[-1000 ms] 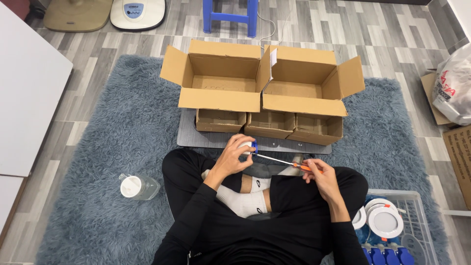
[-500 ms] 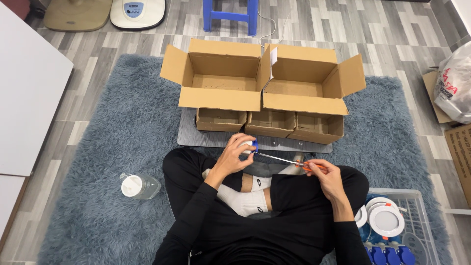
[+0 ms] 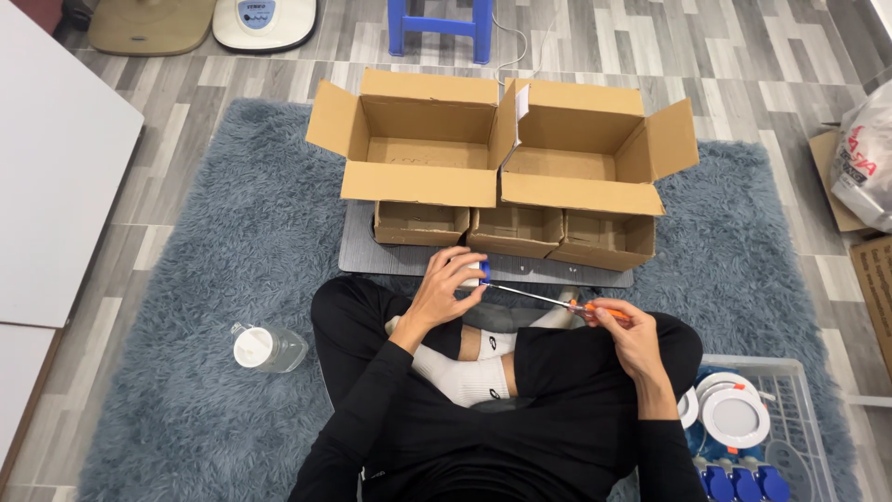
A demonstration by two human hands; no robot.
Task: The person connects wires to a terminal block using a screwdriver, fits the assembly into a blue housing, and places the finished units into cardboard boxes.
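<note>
From the head view I look down on my own crossed legs on a shaggy blue-grey rug (image 3: pixel 186 307). My left hand (image 3: pixel 444 290) is raised just above my knees, fingers curled closed around a small white and blue part (image 3: pixel 478 271), of which only an edge shows past the fingertips. My right hand (image 3: pixel 624 336) sits to the right and slightly nearer, fingers wrapped tight on the orange handle of a screwdriver (image 3: pixel 557 301). Its thin metal shaft runs left and a little farther away, and the tip meets the small part in my left hand.

Just beyond my hands lies a grey mat (image 3: pixel 358 256) with three small open cardboard boxes (image 3: pixel 514 231) in a row on it, touching side to side. Behind them stand two large open cardboard boxes (image 3: pixel 502 139), side by side, flaps spread.

On the rug to my left a clear plastic jar with a white lid (image 3: pixel 268 348) lies on its side. At near right a white wire basket (image 3: pixel 790 390) holds round white light fittings (image 3: pixel 734 416) and blue parts. Far off on the wooden floor stands a blue stool (image 3: pixel 439 28).
</note>
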